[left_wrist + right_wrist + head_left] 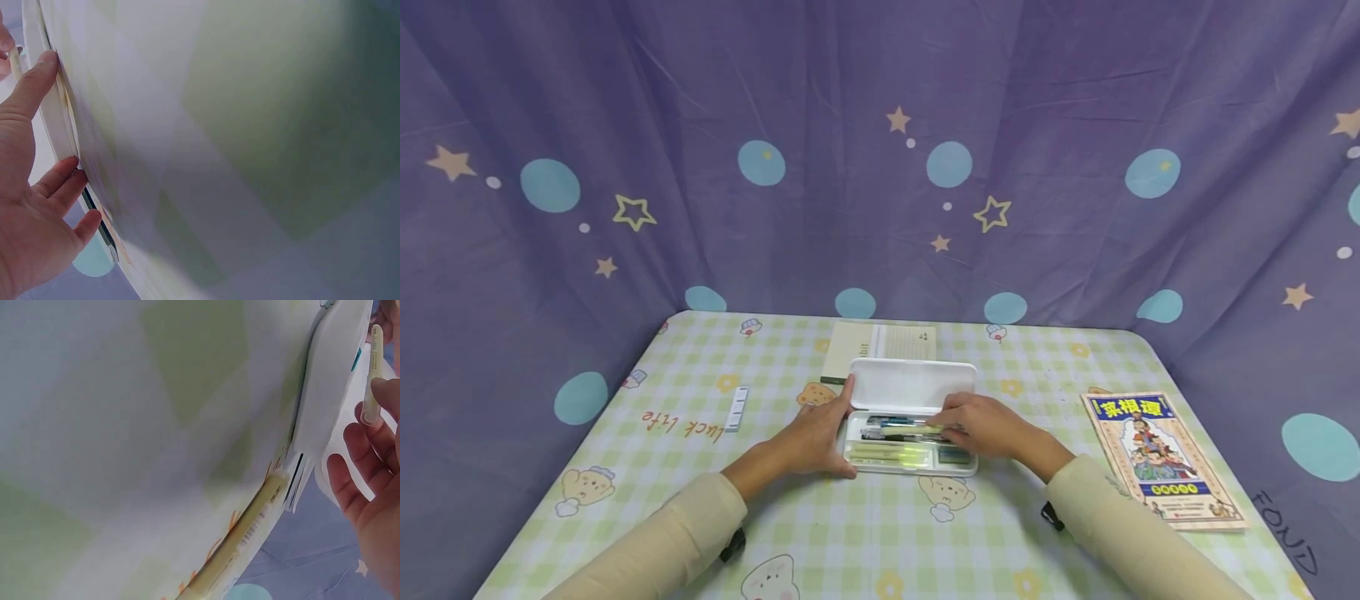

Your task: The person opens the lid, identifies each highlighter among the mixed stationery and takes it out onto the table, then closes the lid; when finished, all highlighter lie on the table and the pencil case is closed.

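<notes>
A white pencil case (913, 385) stands with its lid raised, and pens and pale yellow highlighters (887, 453) lie inside it. At its left end, my left hand (816, 435) spreads its thumb against the front corner and a finger beside the lid. The left wrist view shows those fingers fairly straight along the case's edge. Over the case's right half, my right hand (981, 425) pinches a pale yellow highlighter (376, 356) between thumb and fingers. It points leftward above the pens. The right hand covers part of the case's right end.
Behind the case lies a cream notebook (844, 348). A small white strip (737, 409) is off to the left. An illustrated book (1161, 462) lies at the right edge of the checked tablecloth (842, 533). In the right wrist view, a pale yellow barrel (240, 540) shows a barcode.
</notes>
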`<state>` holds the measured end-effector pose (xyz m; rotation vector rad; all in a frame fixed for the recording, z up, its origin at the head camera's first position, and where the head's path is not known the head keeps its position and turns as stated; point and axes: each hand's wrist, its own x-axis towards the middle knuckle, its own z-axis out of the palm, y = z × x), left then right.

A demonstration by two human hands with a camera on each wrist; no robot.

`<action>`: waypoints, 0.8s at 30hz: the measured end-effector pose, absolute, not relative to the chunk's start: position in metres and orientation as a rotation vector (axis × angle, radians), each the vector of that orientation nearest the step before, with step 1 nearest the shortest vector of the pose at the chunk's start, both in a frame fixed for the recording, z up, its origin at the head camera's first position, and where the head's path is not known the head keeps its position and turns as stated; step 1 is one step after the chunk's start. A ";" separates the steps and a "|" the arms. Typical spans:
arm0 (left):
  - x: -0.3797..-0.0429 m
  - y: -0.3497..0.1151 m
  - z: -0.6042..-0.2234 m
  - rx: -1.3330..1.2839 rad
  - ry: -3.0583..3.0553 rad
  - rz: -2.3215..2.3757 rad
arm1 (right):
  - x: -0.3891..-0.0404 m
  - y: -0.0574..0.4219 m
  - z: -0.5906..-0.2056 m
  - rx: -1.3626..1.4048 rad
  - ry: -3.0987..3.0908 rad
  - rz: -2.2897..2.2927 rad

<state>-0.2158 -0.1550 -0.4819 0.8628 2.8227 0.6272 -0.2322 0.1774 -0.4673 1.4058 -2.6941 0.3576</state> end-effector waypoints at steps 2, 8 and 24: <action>-0.216 -0.155 -0.482 0.861 2.821 0.627 | -0.232 0.180 -0.467 1.385 -2.712 0.374; -0.216 -0.155 -0.482 0.853 2.809 0.627 | -0.232 0.189 -0.467 1.364 -2.726 0.428; -0.216 -0.154 -0.482 0.840 2.816 0.625 | -0.229 0.215 -0.465 1.318 -2.661 0.450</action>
